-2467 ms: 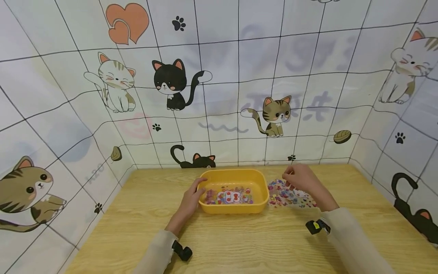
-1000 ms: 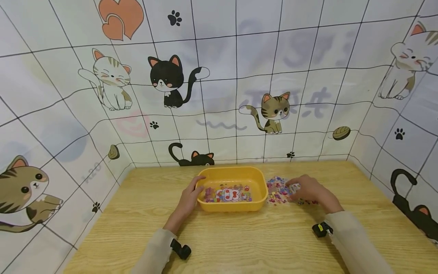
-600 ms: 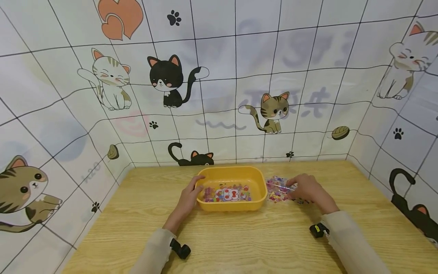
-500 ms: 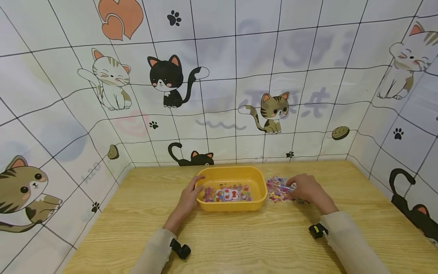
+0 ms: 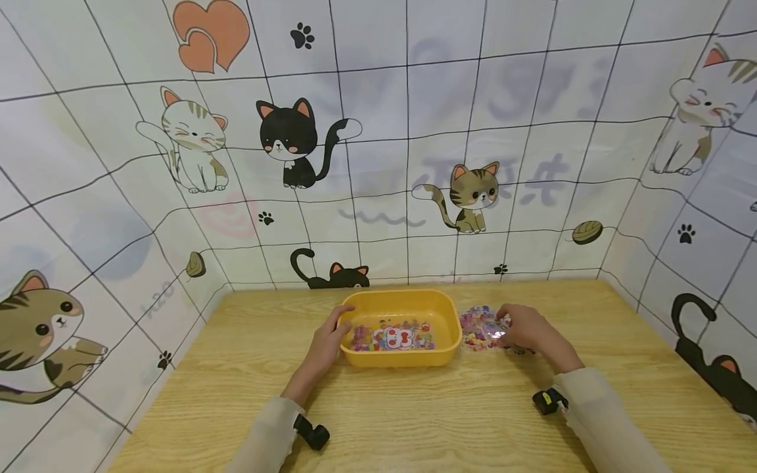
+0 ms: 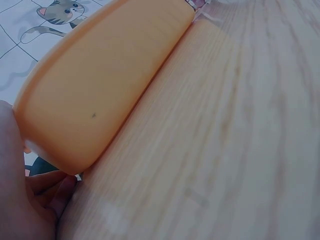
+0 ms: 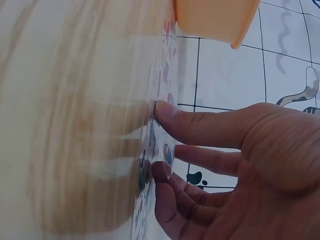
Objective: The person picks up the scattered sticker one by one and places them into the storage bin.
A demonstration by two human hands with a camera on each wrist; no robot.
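Note:
My left hand (image 5: pixel 324 341) grips the left end of a yellow plastic tray (image 5: pixel 402 358), fingers over its rim. Inside the tray lies a clear sheet (image 5: pixel 399 337) with small colourful prints and a white bunny with a red bow, like a sticker sheet. To the right of the tray, more of these clear colourful sheets (image 5: pixel 478 328) lie flat on the table. My right hand (image 5: pixel 529 328) is over their right part and hides it. In the right wrist view, its thumb and fingers pinch a clear sticker sheet (image 7: pixel 167 152), which bulges up between the fingertips.
The wood-grain table (image 5: pixel 378 420) carries the tray and the sheets. Behind and on both sides stands a white gridded wall covering (image 5: pixel 384 164) with cartoon cats. Black wrist cameras (image 5: pixel 312 432) sit at both light sleeves (image 5: pixel 266 437).
My right hand has come down from above the sheets and taken hold of one, bending it up. The white figure there is now hidden. My left hand has stayed on the tray.

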